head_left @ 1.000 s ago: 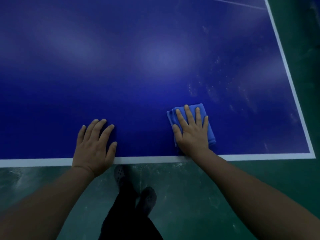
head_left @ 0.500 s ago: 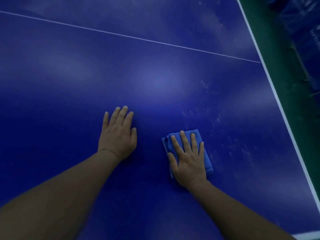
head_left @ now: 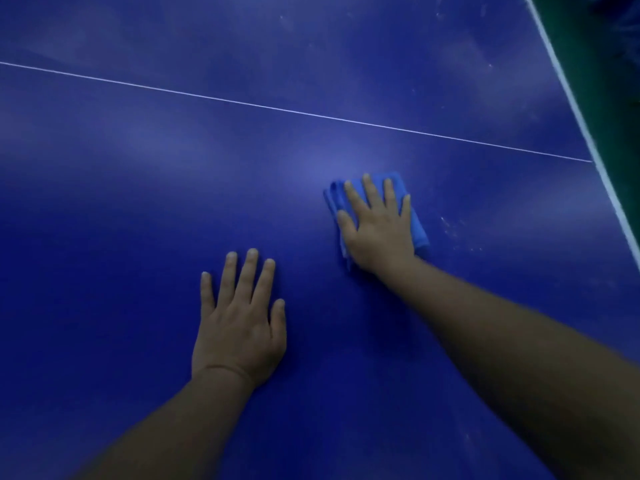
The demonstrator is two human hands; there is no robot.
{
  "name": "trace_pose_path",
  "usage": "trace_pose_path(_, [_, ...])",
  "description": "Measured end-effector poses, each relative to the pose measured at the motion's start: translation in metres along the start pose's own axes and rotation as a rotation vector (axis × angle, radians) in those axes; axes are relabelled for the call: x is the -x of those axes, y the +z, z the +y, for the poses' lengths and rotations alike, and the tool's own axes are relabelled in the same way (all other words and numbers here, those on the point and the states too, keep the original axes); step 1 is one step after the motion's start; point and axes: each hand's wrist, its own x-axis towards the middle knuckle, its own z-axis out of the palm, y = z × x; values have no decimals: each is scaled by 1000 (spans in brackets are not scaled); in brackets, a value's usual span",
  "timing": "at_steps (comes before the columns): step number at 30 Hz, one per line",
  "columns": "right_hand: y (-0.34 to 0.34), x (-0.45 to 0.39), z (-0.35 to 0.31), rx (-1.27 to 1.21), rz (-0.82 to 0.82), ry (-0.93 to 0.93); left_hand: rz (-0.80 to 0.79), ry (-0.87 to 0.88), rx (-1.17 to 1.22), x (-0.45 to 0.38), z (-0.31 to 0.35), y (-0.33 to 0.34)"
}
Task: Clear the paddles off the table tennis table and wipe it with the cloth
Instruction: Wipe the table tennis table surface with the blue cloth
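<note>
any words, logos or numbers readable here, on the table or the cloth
None: no text, brand or number shows anywhere in the head view.
The blue table carries only a thin white line and a white edge stripe.
The folded blue cloth under the right hand shows no label.
The left hand covers only bare surface.

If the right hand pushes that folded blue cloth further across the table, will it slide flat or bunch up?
Probably slides flat: the right hand lies spread across most of the blue cloth, pinning its folds. The table looks smooth and glossy, so drag seems low. The cloth looks soft; its layered left edge, beyond the fingers, may curl or trail.
</note>
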Motion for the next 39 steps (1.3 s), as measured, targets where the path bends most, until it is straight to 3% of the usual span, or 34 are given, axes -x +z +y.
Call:
trace_pose_path(4, [-16,-85,3,-16,-42,58,-4,6,1,0,1,0])
trace_pose_path(7, [-11,-58,-5,-14,10,104,6,7,3,0,0,-1])
trace_pose_path(10, [6,16,-12,-5,54,-94,35,26,12,-2,1,-1])
trace_pose_path(13, [-1,2,1,18,-35,-216,46,35,14,-2,1,-1])
trace_pose_path(18, [-26,-106,7,1,-35,58,51,37,7,-1,2,-2])
trace_pose_path(20, [-15,-87,-2,-23,17,129,46,39,2,-2,1,-1])
trace_pose_path(23, [8,-3,-15,-14,70,-28,41,34,-6,-3,1,-1])
trace_pose_path(25, [8,0,-8,-1,30,-97,31,27,-15,-3,1,-1])
trace_pose_path(29, [-19,-75,10,-13,1,155,35,26,-15,-2,-1,1])
trace_pose_path(31, [-13,-79,-1,-16,42,191,45,32,-15,-3,-1,2])
trace_pose_path(37, [2,-70,-95,-2,30,-197,84,46,-15,-3,0,1])
trace_pose_path(39, [-5,-95,-89,23,11,-255,100,48,-14,-3,0,1])
